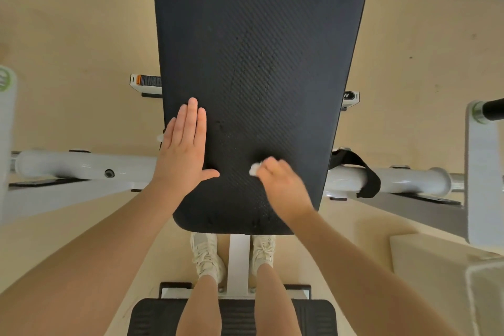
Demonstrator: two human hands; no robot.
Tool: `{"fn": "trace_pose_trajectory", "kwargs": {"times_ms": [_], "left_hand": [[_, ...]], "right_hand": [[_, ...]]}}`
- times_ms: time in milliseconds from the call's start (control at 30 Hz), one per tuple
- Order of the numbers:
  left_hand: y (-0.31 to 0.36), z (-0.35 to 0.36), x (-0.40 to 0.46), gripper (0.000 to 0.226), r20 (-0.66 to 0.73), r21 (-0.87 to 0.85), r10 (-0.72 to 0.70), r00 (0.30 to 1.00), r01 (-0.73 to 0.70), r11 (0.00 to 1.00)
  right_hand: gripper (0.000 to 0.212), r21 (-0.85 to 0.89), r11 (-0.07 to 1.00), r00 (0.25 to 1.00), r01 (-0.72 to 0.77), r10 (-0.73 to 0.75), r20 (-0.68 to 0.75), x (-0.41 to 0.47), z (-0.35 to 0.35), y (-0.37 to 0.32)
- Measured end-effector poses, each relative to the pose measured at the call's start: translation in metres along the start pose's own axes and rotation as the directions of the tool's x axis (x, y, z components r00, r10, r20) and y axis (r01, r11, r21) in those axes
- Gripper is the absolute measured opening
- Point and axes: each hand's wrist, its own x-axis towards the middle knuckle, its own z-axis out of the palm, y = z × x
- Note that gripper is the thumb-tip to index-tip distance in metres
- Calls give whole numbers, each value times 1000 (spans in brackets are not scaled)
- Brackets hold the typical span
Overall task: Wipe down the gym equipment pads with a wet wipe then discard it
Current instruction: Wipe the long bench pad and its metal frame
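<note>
Left hand (186,146) is flat, fingers straight and together, thumb out to the side. Right hand (282,185) has its fingers curled tight, both arms reaching forward.

- Your 2 forearms run bare up from the lower corners of the frame, no sleeves showing.
- Your left hand (185,150) and right hand (281,185) wear no gloves.
- Bottom centre, you wear 2 off-white lace-up sneakers (207,256) below bare legs.
</note>
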Motion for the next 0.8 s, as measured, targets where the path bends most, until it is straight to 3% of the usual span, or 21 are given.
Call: {"fn": "trace_pose_trajectory", "kwargs": {"times_ms": [67,200,333,467,567,633,800], "left_hand": [[-3,-3,0,132,9,-2,29,1000,-29,1000],[-11,-2,-1,135,30,18,70,997,-70,997],[-10,4,1,139,4,10,63,998,-63,998],[-15,8,1,140,-28,7,89,996,-88,996],[-16,10,1,139,-31,-6,84,996,-85,996],[-15,10,1,138,-32,-16,83,996,-83,996],[-18,9,1,138,3,-42,87,996,-87,995]], "right_hand": [[39,-11,1000,986,-7,9,169,-4,1,0],[23,38,999,975,-21,29,-219,38,-19,5],[15,60,991,912,-117,131,-388,93,-45,6],[26,8,999,936,-38,39,-349,57,-12,-5],[45,-20,997,987,68,-70,-146,13,23,-23],[46,-23,996,994,81,-83,-72,7,30,-27],[29,-12,999,960,31,-33,-277,55,0,-21]]}}
